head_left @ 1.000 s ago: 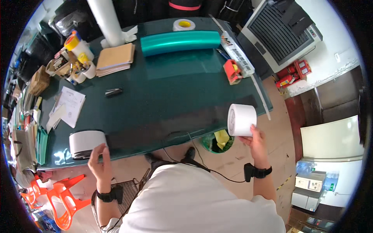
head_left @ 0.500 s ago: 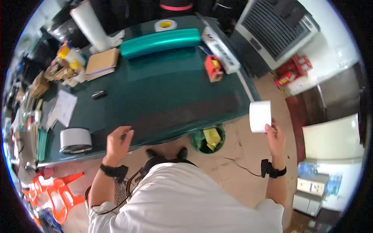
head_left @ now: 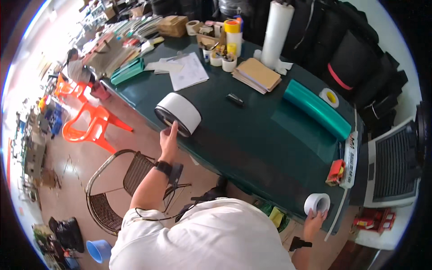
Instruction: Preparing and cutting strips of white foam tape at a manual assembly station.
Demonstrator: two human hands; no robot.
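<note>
Dk green table (head_left: 252, 153): wicker chair (head_left: 137, 173) at its 8 o'clk, by L forearm; teal roll (head_left: 317, 109) approx. 3, axis 10–4. Wide white roll (head_left: 182, 110) at 9, hollow end facing approx. 7, axis 7–1; L hand (head_left: 168, 144) touching, can't tell if gripping. Small white roll (head_left: 310, 202) betw. 4 & 5, hole facing approx. 4, R hand (head_left: 313, 222) clasping its rim.

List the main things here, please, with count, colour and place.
Broad cylindrical roll: 1, white and black, table's near edge
Smaller hollow roll: 1, white, near table's right corner
Long glossy roll: 1, teal, tabletop right
Flat table: 1, dark green, centre
Plastic chairs: at least 2, orange-red, left
Wicker chair: 1, brown, lower left
Plastic bucket: 1, blue, lower left
Left hand: 1, bare, at broad roll
Right hand: 1, bare, holding smaller roll
</note>
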